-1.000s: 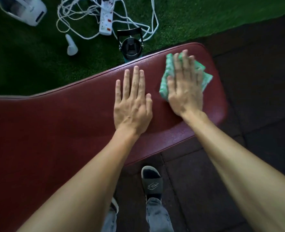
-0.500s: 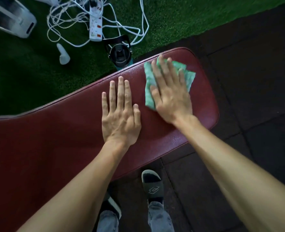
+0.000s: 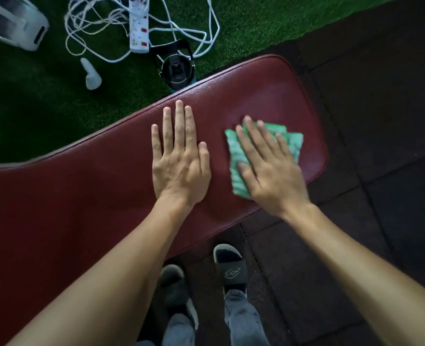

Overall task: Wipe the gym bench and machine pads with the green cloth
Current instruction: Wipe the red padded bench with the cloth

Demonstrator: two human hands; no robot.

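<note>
Lying flat and folded, the patterned green cloth (image 3: 291, 143) sits near the rounded end of the dark red padded vinyl bench (image 3: 81, 196), pinned under the open right hand (image 3: 269, 168). The left hand (image 3: 179, 163) rests splayed, empty. Green artificial turf (image 3: 32, 108) meets dark rubber tiles (image 3: 381, 96). The cloth has slid from the far edge toward the near edge.

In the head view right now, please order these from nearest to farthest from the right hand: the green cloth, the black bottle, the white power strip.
1. green cloth, flat under the right hand.
2. black bottle, on the grass beyond the bench's far edge.
3. white power strip, farther back among the cables.
</note>
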